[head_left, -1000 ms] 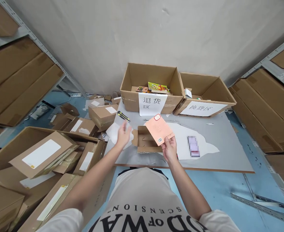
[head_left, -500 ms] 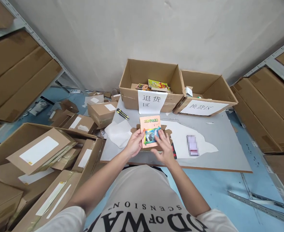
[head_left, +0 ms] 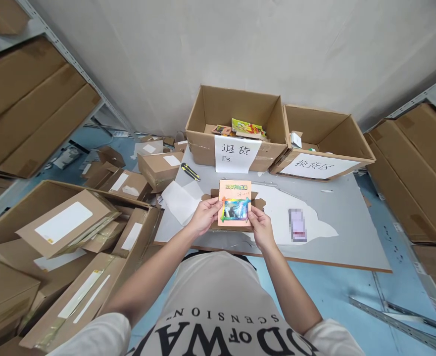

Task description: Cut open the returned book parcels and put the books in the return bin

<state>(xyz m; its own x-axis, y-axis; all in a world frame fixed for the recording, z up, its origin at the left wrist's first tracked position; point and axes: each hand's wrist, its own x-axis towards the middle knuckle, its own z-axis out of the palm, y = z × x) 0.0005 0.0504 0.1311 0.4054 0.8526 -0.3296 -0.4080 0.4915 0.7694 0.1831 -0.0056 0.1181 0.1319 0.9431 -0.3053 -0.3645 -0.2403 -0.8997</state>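
Both my hands hold a small orange book (head_left: pixel 234 202) face up, its cover showing a colourful picture. My left hand (head_left: pixel 204 216) grips its left edge and my right hand (head_left: pixel 259 225) grips its lower right corner. The book hovers just above an opened flat cardboard mailer (head_left: pixel 257 203) lying on the grey table (head_left: pixel 351 232). White paper (head_left: pixel 180 200) lies left of the mailer.
Two open cartons stand at the table's back: the left one (head_left: pixel 203 148) with books and a paper sign, the right one (head_left: pixel 351 148) also signed. A yellow-black utility knife (head_left: pixel 190 171) lies near them. A blurred small item (head_left: pixel 297 224) rests on the right. Parcels (head_left: pixel 65 227) pile up at left.
One second ago only my right hand held the book, back cover up. It has been turned over to its front, and my left hand has come in to grip it too.
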